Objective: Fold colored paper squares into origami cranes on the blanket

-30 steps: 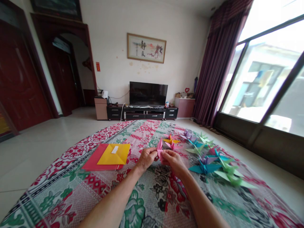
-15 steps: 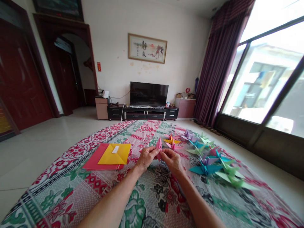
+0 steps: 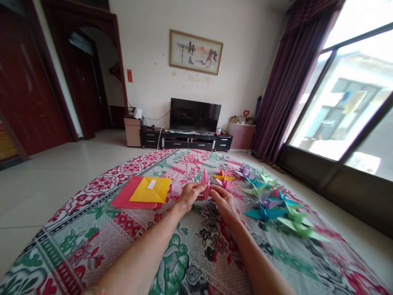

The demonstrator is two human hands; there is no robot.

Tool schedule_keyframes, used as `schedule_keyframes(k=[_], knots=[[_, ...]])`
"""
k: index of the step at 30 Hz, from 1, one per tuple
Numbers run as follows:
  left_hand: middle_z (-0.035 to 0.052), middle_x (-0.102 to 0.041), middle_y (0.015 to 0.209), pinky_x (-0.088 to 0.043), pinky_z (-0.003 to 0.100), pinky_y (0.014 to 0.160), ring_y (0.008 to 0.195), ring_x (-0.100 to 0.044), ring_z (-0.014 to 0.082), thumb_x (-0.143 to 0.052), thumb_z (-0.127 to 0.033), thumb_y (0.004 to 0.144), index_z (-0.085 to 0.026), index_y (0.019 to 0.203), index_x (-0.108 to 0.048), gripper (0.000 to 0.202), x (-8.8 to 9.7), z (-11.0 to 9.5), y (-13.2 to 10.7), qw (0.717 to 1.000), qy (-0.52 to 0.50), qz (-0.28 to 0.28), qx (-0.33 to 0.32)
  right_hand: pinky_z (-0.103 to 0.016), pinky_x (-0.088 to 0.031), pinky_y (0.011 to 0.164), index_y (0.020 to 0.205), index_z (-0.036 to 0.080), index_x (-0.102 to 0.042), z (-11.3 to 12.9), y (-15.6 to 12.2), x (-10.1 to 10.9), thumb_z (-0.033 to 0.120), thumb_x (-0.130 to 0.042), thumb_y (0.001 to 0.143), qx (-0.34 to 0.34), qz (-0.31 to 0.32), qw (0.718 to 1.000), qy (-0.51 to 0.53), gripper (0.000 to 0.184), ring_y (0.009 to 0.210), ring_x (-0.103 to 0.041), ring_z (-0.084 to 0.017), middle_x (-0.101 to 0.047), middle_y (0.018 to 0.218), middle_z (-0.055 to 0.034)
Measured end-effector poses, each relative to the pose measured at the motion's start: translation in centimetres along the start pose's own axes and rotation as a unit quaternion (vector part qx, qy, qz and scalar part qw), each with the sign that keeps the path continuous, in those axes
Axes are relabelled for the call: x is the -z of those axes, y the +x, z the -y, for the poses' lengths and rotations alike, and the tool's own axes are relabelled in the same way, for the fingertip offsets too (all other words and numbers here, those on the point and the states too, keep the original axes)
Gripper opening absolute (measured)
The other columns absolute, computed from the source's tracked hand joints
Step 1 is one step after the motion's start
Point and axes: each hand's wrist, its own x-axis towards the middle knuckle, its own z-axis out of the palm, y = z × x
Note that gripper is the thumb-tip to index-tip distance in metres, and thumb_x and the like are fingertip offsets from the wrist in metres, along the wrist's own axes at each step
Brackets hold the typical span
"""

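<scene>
Between my two hands, a narrow piece of pink folded paper [image 3: 205, 184] stands upright, pointed at its top and bottom. My left hand [image 3: 189, 196] pinches its left edge with thumb and fingers. At the right edge, the closed fingertips of my right hand [image 3: 224, 201] grip the same paper; its exact folds are too small to make out. Just beyond my right hand lie finished paper cranes, among them a yellow crane [image 3: 224, 177] and a blue crane [image 3: 265, 212]. Left of my hands is a stack of yellow paper [image 3: 158, 193] on red paper [image 3: 124, 196].
A patterned cloth [image 3: 123, 241] covers the round table. Several light green cranes [image 3: 299, 223] and a purple crane [image 3: 244, 170] spread over the right side. Past the table stand a television [image 3: 195, 116] on a low black cabinet and a large window at the right.
The view has tilted down and turned slightly. The pink paper shows taller between my hands, and my right fingers have shifted slightly along its right edge.
</scene>
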Motion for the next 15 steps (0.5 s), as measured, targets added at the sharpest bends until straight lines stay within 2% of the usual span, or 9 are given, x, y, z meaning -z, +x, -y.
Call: schedule_keyframes(k=[5, 8, 12, 15], knots=[[0.0003, -0.060, 0.062, -0.045, 0.023, 0.051, 0.053, -0.052, 0.0098, -0.067, -0.045, 0.062, -0.013, 0.073, -0.067, 0.034, 0.08, 0.03, 0.15, 0.998, 0.061, -0.004, -0.014, -0.026, -0.047, 0.063, 0.084, 0.016, -0.067, -0.21, 0.07, 0.12, 0.051, -0.061, 0.068, -0.057, 0.041, 0.995, 0.073, 0.039, 0.067, -0.061, -0.016, -0.067, 0.074, -0.0034], [-0.0026, -0.054, 0.055, -0.040, 0.021, 0.046, 0.048, -0.047, 0.0079, -0.065, -0.045, 0.062, -0.014, 0.068, -0.065, 0.032, -0.03, 0.13, 0.21, 0.995, 0.094, -0.015, -0.029, -0.025, -0.046, 0.060, 0.080, 0.017, -0.066, -0.43, 0.12, 0.10, 0.052, -0.062, 0.067, -0.066, 0.047, 0.994, 0.072, 0.038, 0.061, -0.058, -0.014, -0.065, 0.067, -0.0019], [-0.0048, -0.046, 0.048, -0.032, 0.019, 0.042, 0.042, -0.039, 0.0058, -0.064, -0.042, 0.063, -0.013, 0.060, -0.062, 0.029, -0.09, 0.12, 0.12, 0.990, 0.127, -0.004, -0.059, -0.023, -0.043, 0.057, 0.078, 0.018, -0.065, -0.53, 0.11, 0.08, 0.051, -0.063, 0.066, -0.065, 0.042, 0.995, 0.063, 0.035, 0.055, -0.054, -0.011, -0.062, 0.063, 0.0010], [-0.0049, -0.046, 0.047, -0.028, 0.019, 0.040, 0.040, -0.037, 0.0057, -0.062, -0.043, 0.065, -0.013, 0.062, -0.062, 0.030, 0.11, 0.19, -0.01, 0.991, 0.129, 0.016, -0.043, -0.022, -0.041, 0.053, 0.076, 0.017, -0.065, -0.65, 0.14, 0.21, 0.050, -0.062, 0.066, -0.067, 0.044, 0.995, 0.056, 0.034, 0.053, -0.052, -0.011, -0.061, 0.062, 0.0006]])
